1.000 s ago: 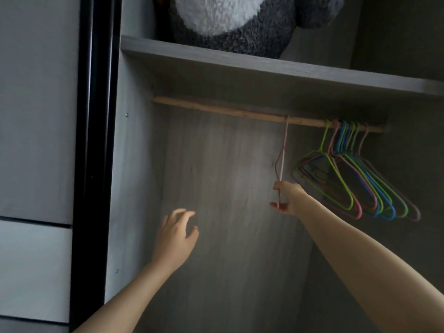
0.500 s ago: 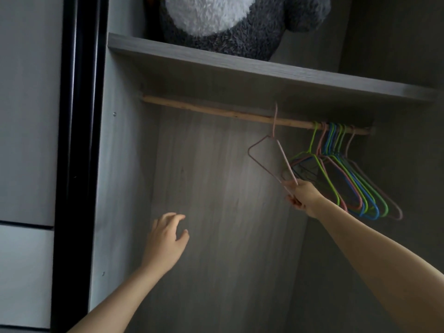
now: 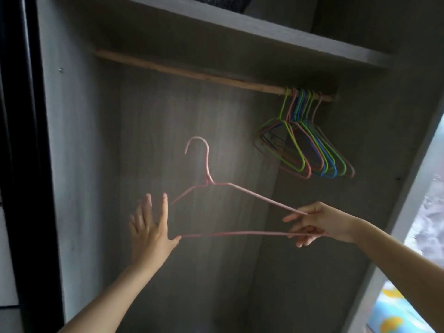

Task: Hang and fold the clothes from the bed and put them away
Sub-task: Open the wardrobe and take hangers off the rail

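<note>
A pink wire hanger [image 3: 217,183] is off the rail and held in the air inside the open wardrobe, hook upward. My right hand [image 3: 312,222] grips its right end, fingers curled round the wire. My left hand [image 3: 150,224] is spread with straight fingers at the hanger's left end, thumb touching the bottom bar. Several green, blue and pink hangers [image 3: 305,145] hang bunched at the right end of the wooden rail [image 3: 182,69]. No clothes are in view.
A grey shelf [image 3: 240,30] runs above the rail, with a dark plush thing on top at the frame's edge. The black door frame [image 3: 21,164] stands on the left. The wardrobe's right wall [image 3: 408,188] has bright patterned fabric beyond it.
My right hand has lifted the pink hanger off the rail and brought it down and toward me. My left hand has risen to the hanger's left end. The camera has tilted down.
</note>
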`<state>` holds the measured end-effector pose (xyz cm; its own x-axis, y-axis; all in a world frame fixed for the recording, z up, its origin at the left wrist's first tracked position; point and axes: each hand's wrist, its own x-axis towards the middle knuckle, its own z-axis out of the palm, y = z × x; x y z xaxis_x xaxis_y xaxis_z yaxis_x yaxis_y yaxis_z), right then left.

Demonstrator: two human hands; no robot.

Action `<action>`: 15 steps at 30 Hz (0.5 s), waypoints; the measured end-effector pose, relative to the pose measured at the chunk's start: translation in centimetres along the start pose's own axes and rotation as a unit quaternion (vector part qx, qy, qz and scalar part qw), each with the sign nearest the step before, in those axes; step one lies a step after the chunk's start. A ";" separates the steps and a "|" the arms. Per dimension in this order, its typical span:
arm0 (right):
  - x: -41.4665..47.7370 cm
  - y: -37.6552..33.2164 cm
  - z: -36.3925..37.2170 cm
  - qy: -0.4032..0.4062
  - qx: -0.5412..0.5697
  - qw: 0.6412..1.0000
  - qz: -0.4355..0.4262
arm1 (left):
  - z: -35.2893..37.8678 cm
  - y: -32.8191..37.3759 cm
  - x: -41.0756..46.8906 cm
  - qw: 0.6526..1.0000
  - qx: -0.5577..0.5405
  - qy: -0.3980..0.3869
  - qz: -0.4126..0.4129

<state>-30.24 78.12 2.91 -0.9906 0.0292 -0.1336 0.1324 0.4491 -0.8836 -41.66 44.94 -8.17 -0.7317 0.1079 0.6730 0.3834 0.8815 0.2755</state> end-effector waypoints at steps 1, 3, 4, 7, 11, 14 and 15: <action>-1.0 1.2 -0.1 -0.011 -0.005 1.000 0.017 | 0.9 0.3 -0.8 1.000 -0.012 -0.015 -0.004; -3.1 3.3 -0.6 -0.026 -0.007 0.999 0.045 | 2.4 0.9 -2.6 0.998 -0.029 -0.061 0.000; -4.1 4.2 -0.9 -0.026 -0.005 0.998 0.058 | 3.2 1.2 -3.6 0.997 -0.033 -0.069 0.011; -7.7 7.1 -2.3 -0.019 -0.006 0.996 0.088 | 4.9 3.1 -5.9 0.992 -0.073 -0.103 0.029; -12.6 10.7 -4.8 0.021 0.019 0.994 0.106 | 5.3 6.6 -6.8 0.971 -0.130 -0.180 -0.086; -16.8 14.1 -7.9 0.068 0.060 0.988 0.123 | 6.2 9.8 -7.3 0.957 -0.192 -0.194 -0.098; -18.0 15.2 -8.9 0.085 0.069 0.985 0.130 | 6.1 10.7 -7.4 0.952 -0.215 -0.192 -0.103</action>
<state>-10.66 92.41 -4.08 -0.9125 0.2819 -0.2964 0.3738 0.2806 -0.8840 -35.65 56.38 -14.40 -0.9368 0.1861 0.2964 0.3444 0.6414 0.6856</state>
